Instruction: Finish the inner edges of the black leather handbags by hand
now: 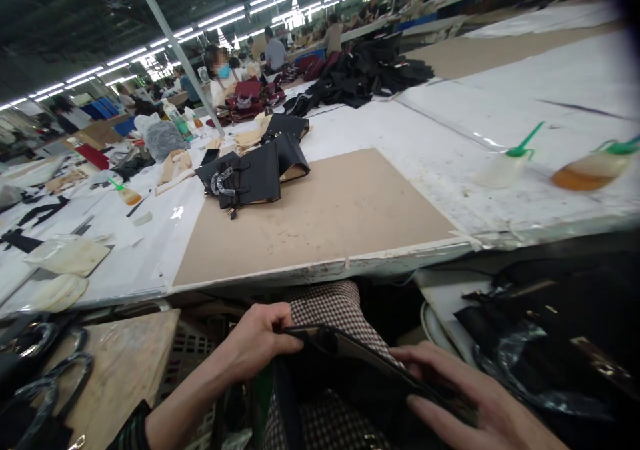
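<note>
A black handbag (357,378) lies across my lap, over checked fabric, with its mouth facing up towards me. My left hand (257,342) pinches the bag's upper rim at its left end, thumb on top. At the right, my right hand (453,387) grips the same bag's edge, its fingers spread along both sides of the panel. The lower part of the bag runs out of the picture. On the tabletop ahead, another black handbag (257,173) with plastic-wrapped handles lies on a brown board (345,203).
Squeeze bottles with green spouts (595,170) stand at the table's right. More black bags (565,343) are heaped beside my right arm. Wrapped handles (55,383) lie on a board at left. A dark pile of pieces (360,70) and a masked person (220,80) are further back.
</note>
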{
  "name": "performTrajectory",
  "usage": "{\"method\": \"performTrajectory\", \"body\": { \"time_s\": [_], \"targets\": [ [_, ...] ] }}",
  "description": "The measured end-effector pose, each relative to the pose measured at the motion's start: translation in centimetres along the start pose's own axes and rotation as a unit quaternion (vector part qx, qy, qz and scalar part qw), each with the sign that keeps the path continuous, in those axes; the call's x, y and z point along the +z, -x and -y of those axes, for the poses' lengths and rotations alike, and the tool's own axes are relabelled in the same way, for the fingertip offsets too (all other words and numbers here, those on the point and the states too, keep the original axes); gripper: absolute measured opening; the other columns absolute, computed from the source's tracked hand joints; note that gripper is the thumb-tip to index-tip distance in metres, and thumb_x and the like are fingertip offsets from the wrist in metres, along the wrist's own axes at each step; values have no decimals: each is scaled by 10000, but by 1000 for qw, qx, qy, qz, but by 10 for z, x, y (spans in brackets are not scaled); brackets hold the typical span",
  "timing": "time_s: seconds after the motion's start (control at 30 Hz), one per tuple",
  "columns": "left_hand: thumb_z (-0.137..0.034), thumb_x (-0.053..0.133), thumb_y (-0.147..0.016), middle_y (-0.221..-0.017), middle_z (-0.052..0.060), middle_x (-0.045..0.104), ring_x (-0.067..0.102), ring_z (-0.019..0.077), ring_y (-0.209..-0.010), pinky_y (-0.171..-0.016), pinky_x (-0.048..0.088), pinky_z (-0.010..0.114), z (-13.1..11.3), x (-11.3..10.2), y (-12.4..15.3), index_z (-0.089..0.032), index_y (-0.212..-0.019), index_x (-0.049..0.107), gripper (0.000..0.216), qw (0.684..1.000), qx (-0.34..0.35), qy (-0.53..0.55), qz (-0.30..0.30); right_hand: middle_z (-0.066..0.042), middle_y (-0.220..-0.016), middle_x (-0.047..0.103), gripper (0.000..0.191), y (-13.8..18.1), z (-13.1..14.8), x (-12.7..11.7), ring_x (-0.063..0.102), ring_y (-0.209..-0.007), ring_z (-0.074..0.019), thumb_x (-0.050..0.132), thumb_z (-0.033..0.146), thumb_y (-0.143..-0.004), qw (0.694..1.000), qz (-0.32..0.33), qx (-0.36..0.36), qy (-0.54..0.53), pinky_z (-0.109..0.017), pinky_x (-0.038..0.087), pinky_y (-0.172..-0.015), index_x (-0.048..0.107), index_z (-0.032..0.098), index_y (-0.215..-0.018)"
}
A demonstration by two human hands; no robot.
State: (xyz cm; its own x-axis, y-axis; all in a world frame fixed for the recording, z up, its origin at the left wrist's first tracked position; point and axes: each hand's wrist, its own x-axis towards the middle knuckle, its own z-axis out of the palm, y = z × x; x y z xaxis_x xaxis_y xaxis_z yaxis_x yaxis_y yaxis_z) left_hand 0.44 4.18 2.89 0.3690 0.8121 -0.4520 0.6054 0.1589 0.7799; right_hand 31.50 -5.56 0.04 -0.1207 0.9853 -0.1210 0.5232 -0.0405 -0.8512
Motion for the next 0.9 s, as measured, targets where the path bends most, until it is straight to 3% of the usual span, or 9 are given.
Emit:
{"method": "performTrajectory", "body": {
  "time_s": [0.1,0.2,0.3,0.4,0.57,0.73,0.83,0.9],
  "targets": [
    [-208,668,-724,-716,-56,578,498,127,-672,-594,355,212,-10,-7,-2,-194,-806,586,117,995,39,-85,47,-52,-1178,691,437,-3,10,-3,652,-1075,-243,619,444,-864,997,67,24,10,-268,551,-917,625,282,-1269],
    [-157,640,-726,-921,-32,669,588,171,-839,-738,423,239,-29,-15,-8,-248,-1007,651,295,975,91,-157,128,-27,-1091,711,360,-4,18,-4,667,-998,-224,578,426,-895,995,93,46,-2,-255,555,-864,657,284,-1216],
    [-152,688,-704,-1144,-9,665,590,219,-1039,-893,423,283,-48,-16,-20,-292,-1176,634,496,952,147,-195,183,0,-966,721,289,-4,21,-4,675,-892,-198,536,410,-928,991,120,53,-35,-235,549,-789,706,279,-1121],
    [-235,764,-692,-1207,-5,657,588,236,-1074,-932,409,292,-58,-7,-36,-313,-1284,586,623,940,181,-188,219,12,-961,709,282,-5,19,-6,660,-900,-193,530,416,-944,988,127,48,-75,-237,533,-793,703,282,-1123],
    [-370,725,-769,-962,-21,713,620,198,-879,-773,428,234,-54,13,-61,-253,-1066,716,320,939,172,-140,264,5,-926,692,282,-6,6,-15,640,-855,-188,584,435,-922,980,121,67,-142,-235,522,-722,717,254,-1091],
    [-354,682,-799,-889,-35,696,599,167,-824,-716,419,204,-50,19,-73,-227,-1001,735,245,940,132,-106,295,-1,-979,715,260,-8,-9,-18,660,-925,-207,691,368,-854,957,118,103,-244,-264,530,-785,700,230,-1075],
    [-341,664,-811,-911,-36,697,598,168,-842,-723,422,206,-51,19,-76,-227,-1021,734,249,942,124,-107,292,-14,-1038,704,267,-11,-14,-15,656,-996,-211,715,296,-838,956,68,89,-270,-300,528,-867,633,235,-1085],
    [-332,660,-812,-924,-35,698,599,169,-852,-726,421,207,-52,20,-77,-229,-1028,733,250,945,121,-111,284,-22,-1099,681,253,-14,-15,-15,641,-1038,-203,708,247,-841,974,21,51,-221,-316,511,-922,597,246,-1069]
  ]
}}
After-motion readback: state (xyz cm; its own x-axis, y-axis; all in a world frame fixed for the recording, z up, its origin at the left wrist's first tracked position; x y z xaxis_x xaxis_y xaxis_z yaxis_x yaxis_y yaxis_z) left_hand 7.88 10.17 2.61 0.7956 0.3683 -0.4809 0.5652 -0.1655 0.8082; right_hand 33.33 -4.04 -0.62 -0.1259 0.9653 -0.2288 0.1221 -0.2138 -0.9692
